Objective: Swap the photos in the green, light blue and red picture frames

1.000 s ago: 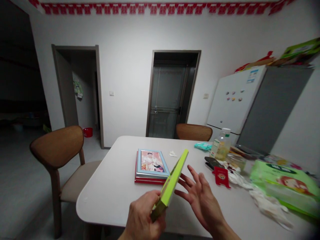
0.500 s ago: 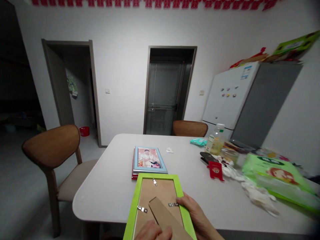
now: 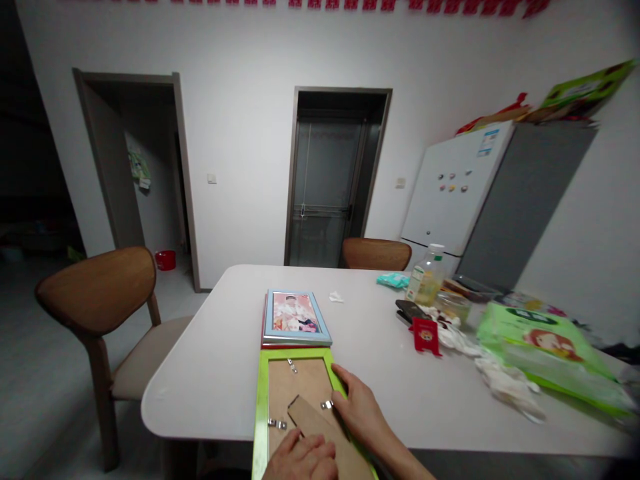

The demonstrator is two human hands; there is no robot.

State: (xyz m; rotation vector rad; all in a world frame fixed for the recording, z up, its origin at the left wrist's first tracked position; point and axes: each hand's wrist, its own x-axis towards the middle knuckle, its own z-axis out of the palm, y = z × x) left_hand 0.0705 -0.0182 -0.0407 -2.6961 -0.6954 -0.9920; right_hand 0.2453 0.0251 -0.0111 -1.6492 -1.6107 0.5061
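A green picture frame (image 3: 262, 400) lies back side up at the table's near edge, showing its brown backing board, metal clips and a slanted stand (image 3: 320, 430). My right hand (image 3: 363, 407) is closed on the frame's right edge, thumb near the right clip. Low in the view, my left hand (image 3: 303, 459) rests on the backing beside the stand, fingers bent; whether it grips anything is hidden. Just beyond the green frame, a light blue frame (image 3: 320, 319) with a pink picture sits on a red one.
White table (image 3: 210, 373). On its right are a bottle (image 3: 426, 277), a glass jar (image 3: 454, 310), a dark phone (image 3: 411, 309), a red card (image 3: 426, 335), crumpled tissues (image 3: 507, 387) and a green tissue pack (image 3: 555, 353). Chairs stand at the left (image 3: 100, 287) and far side (image 3: 376, 253).
The green frame has shifted left and turned slightly, its far edge now close against the stacked frames. My right hand has moved left and up along its edge. The view has shifted slightly.
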